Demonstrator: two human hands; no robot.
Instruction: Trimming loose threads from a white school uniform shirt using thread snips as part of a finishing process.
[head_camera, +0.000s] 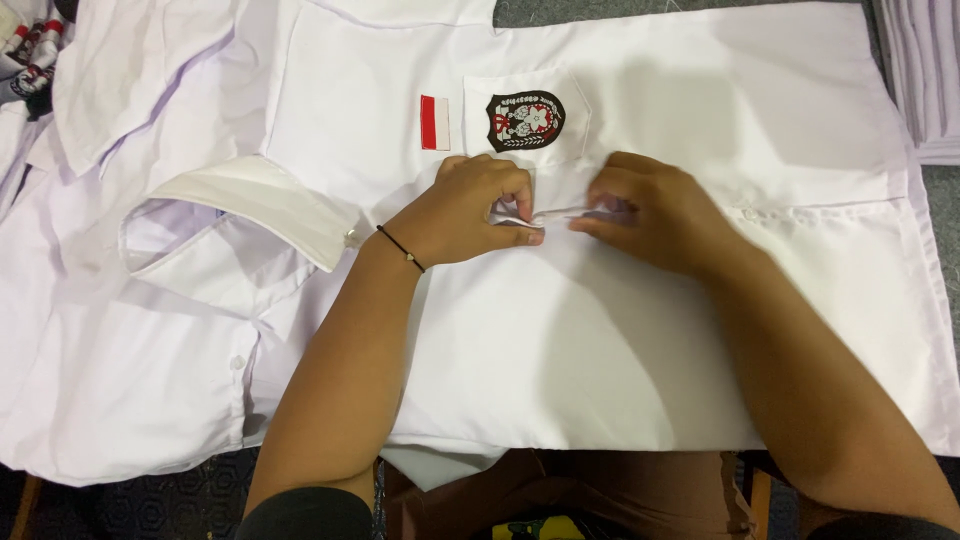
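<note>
A white shirt (620, 330) lies flat in front of me, its chest pocket bearing a black round badge (525, 120) with a small red-and-white flag patch (435, 122) beside it. My left hand (465, 210) and my right hand (650, 210) meet just below the pocket. Both pinch a small raised fold of the white cloth (550, 214) between thumb and fingers. A thin black cord bracelet (402, 248) circles my left wrist.
More white shirts (130, 300) lie spread to the left, one with its collar (250, 200) turned up. A stack of folded white cloth (925, 80) sits at the top right. Dark patterned floor (160, 500) shows along the bottom edge.
</note>
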